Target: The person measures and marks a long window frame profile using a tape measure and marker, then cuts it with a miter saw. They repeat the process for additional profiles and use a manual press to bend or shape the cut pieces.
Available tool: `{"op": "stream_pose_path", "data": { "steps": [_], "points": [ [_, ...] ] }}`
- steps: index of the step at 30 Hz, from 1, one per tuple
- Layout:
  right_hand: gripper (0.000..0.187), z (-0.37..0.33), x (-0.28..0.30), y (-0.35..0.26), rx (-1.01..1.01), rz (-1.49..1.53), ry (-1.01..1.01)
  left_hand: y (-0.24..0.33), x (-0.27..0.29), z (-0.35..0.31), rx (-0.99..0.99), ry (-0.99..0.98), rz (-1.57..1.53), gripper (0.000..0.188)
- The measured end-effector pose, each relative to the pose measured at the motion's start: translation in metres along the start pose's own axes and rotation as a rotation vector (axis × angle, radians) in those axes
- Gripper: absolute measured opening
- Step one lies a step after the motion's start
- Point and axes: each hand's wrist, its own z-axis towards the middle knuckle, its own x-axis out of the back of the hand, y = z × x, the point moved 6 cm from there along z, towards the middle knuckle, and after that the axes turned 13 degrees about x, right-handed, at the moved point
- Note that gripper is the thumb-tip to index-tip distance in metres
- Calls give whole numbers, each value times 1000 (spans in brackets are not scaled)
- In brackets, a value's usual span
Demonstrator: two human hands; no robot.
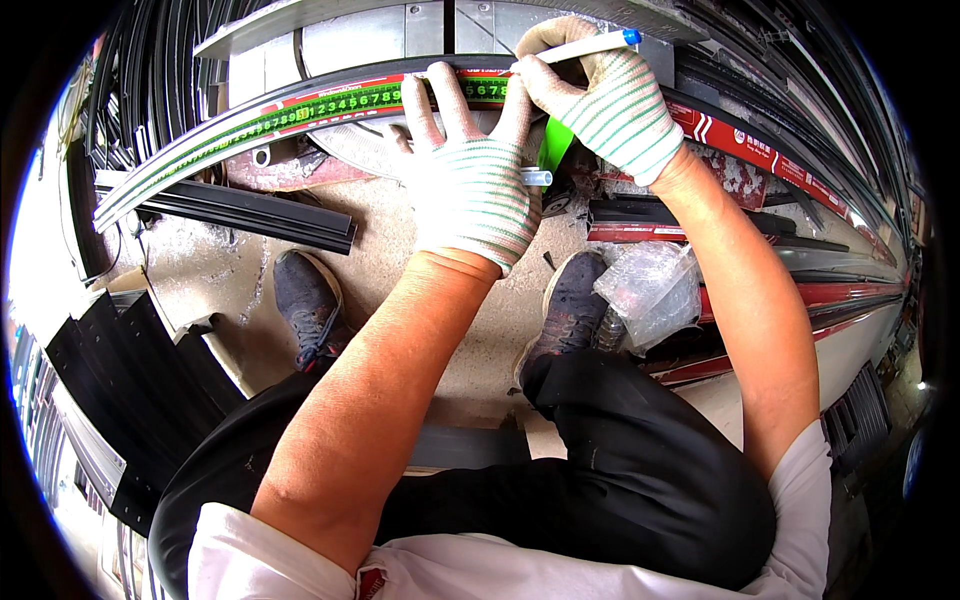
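My left hand (475, 190), in a white glove with green stripes, holds a green tape measure (350, 104) down along a long, narrow profile strip (240, 108) with red film. Two of its fingers and the thumb reach across the blade; the other fingers are partly hidden. From under the palm sticks a translucent tube (538, 177), like a pen cap. In my right hand (622, 115), gloved alike, a white marker pen (580, 47) with a blue end is pinched, its tip at the strip beside my left thumb. A bright green piece (555, 145) hangs between the hands.
Black profiles (250, 215) lie beyond my left shoe (305, 300). More stacked black profiles (140, 390) stand at the left. Red-filmed strips (750, 150) crowd the right side. Crumpled clear plastic (655, 290) lies beside my right shoe (570, 305). Metal plates (370, 35) are at the far side.
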Motion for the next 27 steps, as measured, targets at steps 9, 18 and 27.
{"op": "stream_pose_path", "data": {
  "steps": [9,18,27],
  "points": [
    [18,0,-2,4,7,70,9,-1,-1,0,2,6,0,88],
    [16,3,-1,1,21,-2,-2,0,0,0,1,7,-3,91],
    [15,0,-2,4,-36,88,35,1,0,0,1,-8,13,94]
  ]
}}
